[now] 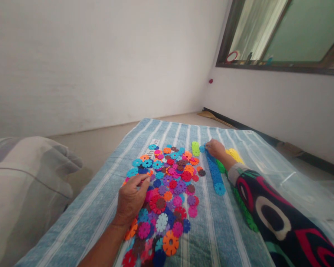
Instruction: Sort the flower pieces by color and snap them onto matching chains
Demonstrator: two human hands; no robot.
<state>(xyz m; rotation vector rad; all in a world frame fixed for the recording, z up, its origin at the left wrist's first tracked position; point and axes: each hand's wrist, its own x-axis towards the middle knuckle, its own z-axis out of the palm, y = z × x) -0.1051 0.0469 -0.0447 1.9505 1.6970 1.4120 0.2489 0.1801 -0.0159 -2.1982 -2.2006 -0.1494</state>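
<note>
Discs [158,203], thin notched plastic, lie heaped mid-blanket [225,230]. We judge them light, stiff and slippery, best pinched by the rim. Our left hand [131,198] rests loosely spread at the heap's 9 o'clock. Our right hand [215,148] touches the blue row [215,172] at its 12 o'clock end, and we cannot tell its grip.

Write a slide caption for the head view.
Left hand on a pile of coloured discs; right hand at the end of a blue disc row, on striped cloth.
</note>
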